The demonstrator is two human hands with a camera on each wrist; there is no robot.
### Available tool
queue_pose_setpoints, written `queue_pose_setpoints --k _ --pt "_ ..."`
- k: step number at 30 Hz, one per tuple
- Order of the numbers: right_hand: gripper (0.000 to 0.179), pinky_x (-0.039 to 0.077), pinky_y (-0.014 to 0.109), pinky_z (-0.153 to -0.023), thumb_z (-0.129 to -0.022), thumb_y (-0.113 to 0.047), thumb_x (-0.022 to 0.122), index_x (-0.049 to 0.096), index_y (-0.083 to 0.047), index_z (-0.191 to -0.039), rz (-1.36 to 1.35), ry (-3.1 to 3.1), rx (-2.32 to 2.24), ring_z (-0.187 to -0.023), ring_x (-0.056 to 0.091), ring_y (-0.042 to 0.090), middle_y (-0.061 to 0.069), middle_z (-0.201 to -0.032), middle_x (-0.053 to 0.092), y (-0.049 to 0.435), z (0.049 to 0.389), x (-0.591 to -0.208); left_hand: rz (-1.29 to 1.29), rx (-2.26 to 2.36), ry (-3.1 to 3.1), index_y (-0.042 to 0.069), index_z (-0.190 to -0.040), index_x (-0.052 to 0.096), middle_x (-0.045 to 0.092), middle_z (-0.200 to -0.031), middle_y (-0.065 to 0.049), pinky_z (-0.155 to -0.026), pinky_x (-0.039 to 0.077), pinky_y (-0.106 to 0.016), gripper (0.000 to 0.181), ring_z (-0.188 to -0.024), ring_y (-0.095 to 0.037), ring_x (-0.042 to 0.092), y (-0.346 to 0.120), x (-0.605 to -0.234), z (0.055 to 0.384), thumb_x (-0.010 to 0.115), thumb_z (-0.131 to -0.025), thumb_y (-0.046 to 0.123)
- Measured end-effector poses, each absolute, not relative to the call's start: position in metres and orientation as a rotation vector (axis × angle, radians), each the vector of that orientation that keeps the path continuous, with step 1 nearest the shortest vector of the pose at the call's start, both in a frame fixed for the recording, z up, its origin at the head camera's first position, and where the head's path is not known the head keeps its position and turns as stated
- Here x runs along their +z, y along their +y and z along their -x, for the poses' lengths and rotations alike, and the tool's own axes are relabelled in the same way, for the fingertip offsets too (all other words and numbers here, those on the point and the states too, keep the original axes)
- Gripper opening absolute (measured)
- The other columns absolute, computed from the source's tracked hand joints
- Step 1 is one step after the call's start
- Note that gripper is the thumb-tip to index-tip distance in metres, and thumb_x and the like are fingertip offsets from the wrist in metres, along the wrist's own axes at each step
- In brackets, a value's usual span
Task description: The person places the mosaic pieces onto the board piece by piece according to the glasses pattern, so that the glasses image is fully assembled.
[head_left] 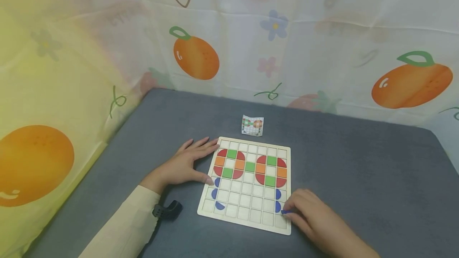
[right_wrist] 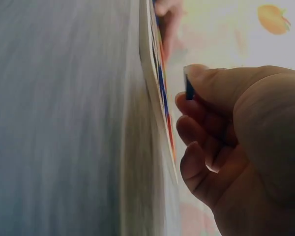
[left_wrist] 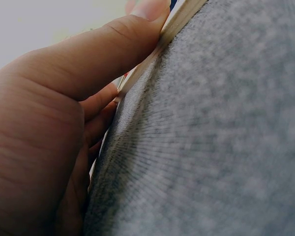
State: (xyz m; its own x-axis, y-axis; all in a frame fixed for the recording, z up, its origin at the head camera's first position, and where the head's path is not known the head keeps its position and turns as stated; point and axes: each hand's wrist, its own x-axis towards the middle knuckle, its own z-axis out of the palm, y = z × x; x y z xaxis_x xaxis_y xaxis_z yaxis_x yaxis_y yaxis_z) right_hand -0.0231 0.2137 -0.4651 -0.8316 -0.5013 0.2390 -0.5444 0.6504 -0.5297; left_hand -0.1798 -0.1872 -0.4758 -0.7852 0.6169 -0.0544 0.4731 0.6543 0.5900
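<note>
A square pale wooden grid board (head_left: 245, 221) lies on the table. Its upper squares hold red corner pieces, orange squares and green squares in two rounded rings joined by one green square (head_left: 250, 167). Blue half-round pieces (head_left: 220, 206) sit in three squares at the lower left, and two more (head_left: 278, 194) at the lower right. With spread, fairly straight fingers, my left hand (head_left: 184, 165) touches the board's left edge, thumb and fingertips on the rim. My right hand (head_left: 317, 214) pinches a small blue piece (right_wrist: 189, 89) between thumb and index finger, just over the board's lower right squares.
Behind the board lies a small printed pattern card (head_left: 252, 126). A black band (head_left: 168, 210) is around the left wrist. The table has a dark grey cloth (head_left: 340, 162), and a fruit-patterned curtain (head_left: 305, 43) hangs along its back and left.
</note>
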Motion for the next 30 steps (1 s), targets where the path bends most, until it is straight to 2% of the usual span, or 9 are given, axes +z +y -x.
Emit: queue_pose_setpoints --k 6,15,30 --pt "0.025 0.050 0.023 -0.084 -0.096 -0.011 0.083 0.066 -0.027 -0.103 -1.045 -2.669 0.870 -0.102 0.052 0.006 -0.020 -0.106 0.055 0.190 0.028 -0.467 -0.899 0.839 2.614 0.026 -0.171 0.041 0.029 -0.176 0.013 -0.128 -0.004 -0.057 0.113 -0.165 -0.021 0.014 -0.186 -0.475 0.180 0.090 -0.078 0.068" --pt "0.022 0.048 0.015 -0.078 -0.092 -0.012 0.088 0.071 -0.026 -0.097 -1.057 -2.664 0.798 -0.100 0.049 0.007 -0.018 -0.104 0.048 0.179 0.030 -0.469 -0.898 0.826 2.624 0.026 -0.171 0.041 0.030 -0.176 0.011 -0.128 -0.003 -0.058 0.112 -0.165 -0.023 0.015 -0.187 -0.475 0.180 0.090 -0.079 0.067" --pt "0.019 0.050 0.019 -0.075 -0.093 -0.015 0.087 0.073 -0.027 -0.097 -1.011 -2.717 0.780 -0.097 0.048 0.006 -0.019 -0.103 0.048 0.178 0.028 -0.468 -0.907 0.861 2.608 0.024 -0.170 0.044 0.032 -0.175 0.009 -0.128 -0.004 -0.060 0.110 -0.165 -0.025 0.015 -0.187 -0.471 0.178 0.092 -0.079 0.064"
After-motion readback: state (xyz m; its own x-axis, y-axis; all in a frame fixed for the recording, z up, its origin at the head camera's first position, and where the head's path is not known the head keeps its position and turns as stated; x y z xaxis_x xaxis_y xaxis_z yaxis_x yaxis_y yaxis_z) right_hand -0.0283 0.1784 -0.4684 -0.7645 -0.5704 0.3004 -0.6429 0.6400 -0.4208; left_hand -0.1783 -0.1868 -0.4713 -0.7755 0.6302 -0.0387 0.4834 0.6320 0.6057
